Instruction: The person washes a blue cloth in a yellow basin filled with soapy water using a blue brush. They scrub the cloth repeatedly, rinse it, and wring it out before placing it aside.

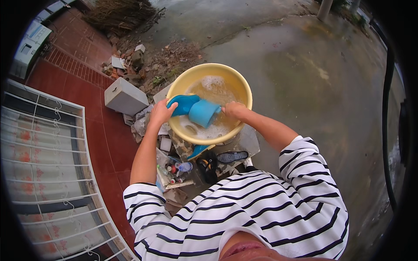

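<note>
A round yellow plastic basin (pixel 247 94) of cloudy, sudsy water (pixel 225 91) stands in front of me. My left hand (pixel 160 112) is at its left rim, gripping a blue sole-shaped piece (pixel 185 103) with a yellowish edge. My right hand (pixel 233 110) reaches over the right side and holds a light blue plastic dipper (pixel 201 112) by its handle. The dipper is tipped on its side above the water, against or very near the blue piece. Below the basin lie a similar blue piece (pixel 197 151), a checkered insole (pixel 232 157) and a black shoe or slipper (pixel 207 166).
The basin rests on a stone slab (pixel 249 140). Several bottles (pixel 185 167) stand lower left, near a pale block (pixel 126 96) and rubble (pixel 137 62). A barred window (pixel 49 166) is at left, wet concrete (pixel 294 88) at right, and a dark hose or cable (pixel 388 130) at far right.
</note>
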Demonstrator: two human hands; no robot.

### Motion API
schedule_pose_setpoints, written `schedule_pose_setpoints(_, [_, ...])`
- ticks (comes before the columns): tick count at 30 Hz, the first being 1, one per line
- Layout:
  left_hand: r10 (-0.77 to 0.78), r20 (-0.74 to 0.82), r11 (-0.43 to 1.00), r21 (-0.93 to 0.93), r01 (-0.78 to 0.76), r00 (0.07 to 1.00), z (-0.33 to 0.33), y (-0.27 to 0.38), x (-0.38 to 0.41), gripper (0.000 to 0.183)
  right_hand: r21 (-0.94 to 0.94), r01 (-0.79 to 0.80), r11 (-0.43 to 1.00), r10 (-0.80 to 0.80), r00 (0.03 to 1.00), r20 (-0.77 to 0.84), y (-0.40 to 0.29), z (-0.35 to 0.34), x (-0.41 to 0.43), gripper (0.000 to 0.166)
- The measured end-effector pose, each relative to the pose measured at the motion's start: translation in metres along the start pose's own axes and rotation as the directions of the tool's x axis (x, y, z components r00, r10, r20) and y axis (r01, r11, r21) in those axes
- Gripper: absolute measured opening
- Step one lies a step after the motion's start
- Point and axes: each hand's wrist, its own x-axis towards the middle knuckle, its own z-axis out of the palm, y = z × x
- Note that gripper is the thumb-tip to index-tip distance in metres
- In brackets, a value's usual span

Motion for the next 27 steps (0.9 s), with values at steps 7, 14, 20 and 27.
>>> schedule_pose_setpoints(7, [0.183, -0.323, 0.982, 0.11, -0.155, 0.929, -0.005, 0.04, -0.027, 0.035, -0.042, 0.023, 0.999, -0.022, 1.0, 0.004, -0.008, 0.011, 0.002, 0.044])
schedule_pose_setpoints(14, [0.529, -0.452, 0.837, 0.418, -0.354, 0.718, 0.011, 0.038, -0.044, 0.06, -0.076, 0.037, 0.996, -0.029, 0.994, 0.108, 0.007, 0.006, 0.006, 0.032])
schedule_pose_setpoints(20, [0.291, -0.568, 0.954, 0.235, -0.188, 0.77, 0.028, 0.025, -0.056, 0.05, 0.496, -0.02, 0.868, 0.049, 0.998, -0.045, -0.007, -0.021, -0.024, 0.041])
schedule_pose_setpoints(27, [0.065, -0.599, 0.998, 0.02, -0.066, 0.798, 0.048, 0.034, -0.063, 0.038, 0.511, -0.017, 0.859, 0.066, 0.995, -0.077, -0.029, 0.031, 0.016, 0.055])
